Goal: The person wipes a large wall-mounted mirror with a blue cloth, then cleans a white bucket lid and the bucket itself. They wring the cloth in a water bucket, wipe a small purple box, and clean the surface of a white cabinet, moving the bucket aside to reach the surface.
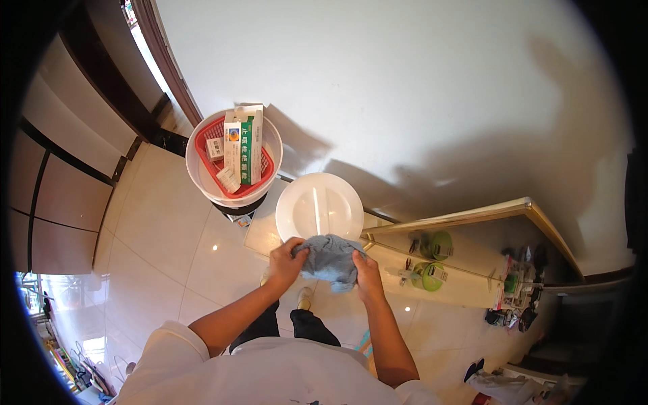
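A grey-blue cloth (331,260) is stretched between my two hands in front of my body. My left hand (288,260) pinches its left edge, and my right hand (367,273) grips the right edge. Just beyond the cloth, a round white basin (304,202) rests on the pale dresser top (390,253). The cloth overlaps the basin's near rim and hides part of it. I cannot tell whether the cloth touches the rim. A bright reflection crosses the inside of the basin.
Left of the basin stands a white tub (195,174) holding a red plastic basket (205,131) with medicine boxes (245,152). A framed mirror (476,238) leans along the wall. Before it sits a green round container (433,276). At lower right, a person's leg (506,385) shows.
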### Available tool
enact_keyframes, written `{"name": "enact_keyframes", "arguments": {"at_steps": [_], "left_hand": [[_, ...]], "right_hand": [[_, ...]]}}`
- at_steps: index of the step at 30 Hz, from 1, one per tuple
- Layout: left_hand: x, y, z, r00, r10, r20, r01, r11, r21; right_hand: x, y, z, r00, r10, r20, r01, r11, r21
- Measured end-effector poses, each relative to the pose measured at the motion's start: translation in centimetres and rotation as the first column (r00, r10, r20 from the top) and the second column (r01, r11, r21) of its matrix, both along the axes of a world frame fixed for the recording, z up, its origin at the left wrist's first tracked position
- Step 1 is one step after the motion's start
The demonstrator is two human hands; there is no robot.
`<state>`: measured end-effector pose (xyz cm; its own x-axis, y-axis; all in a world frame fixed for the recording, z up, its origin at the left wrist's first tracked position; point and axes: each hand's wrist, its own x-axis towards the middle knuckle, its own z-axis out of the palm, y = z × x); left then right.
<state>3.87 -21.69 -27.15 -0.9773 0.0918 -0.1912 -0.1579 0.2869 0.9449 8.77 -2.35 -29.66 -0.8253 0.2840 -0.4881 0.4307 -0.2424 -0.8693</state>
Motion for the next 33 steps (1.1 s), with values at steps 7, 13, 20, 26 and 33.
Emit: {"name": "enact_keyframes", "arguments": {"at_steps": [7, 13, 20, 26, 33], "left_hand": [[1.0, -1.9, 3.9, 0.805, -0.129, -0.579, 0.008, 0.978, -0.208], [4.9, 1.6, 4.7, 0.617, -0.402, -0.677, 0.394, 0.902, -0.176], [8.9, 3.8, 5.9, 0.452, -0.826, -0.336, 0.876, 0.483, -0.009], [-2.7, 0.6, 0.6, 0.862, -0.217, -0.457, 0.07, 0.946, -0.317], [-10.1, 1.0, -6.8, 0.762, -0.556, -0.332, 0.144, 0.645, -0.75]], "right_hand": [[5.3, 2.2, -2.8, 0.965, 0.079, 0.25, -0.15, 0.948, 0.28], [7.7, -3.4, -4.8, 0.966, 0.22, 0.138, -0.251, 0.924, 0.289], [10.3, -0.9, -5.4, 0.982, 0.09, 0.166, -0.112, 0.986, 0.125], [4.7, 0.3, -5.2, 0.991, -0.127, -0.032, 0.12, 0.978, -0.172], [-4.1, -0.6, -7.9, 0.905, -0.407, -0.121, 0.24, 0.726, -0.644]]}}
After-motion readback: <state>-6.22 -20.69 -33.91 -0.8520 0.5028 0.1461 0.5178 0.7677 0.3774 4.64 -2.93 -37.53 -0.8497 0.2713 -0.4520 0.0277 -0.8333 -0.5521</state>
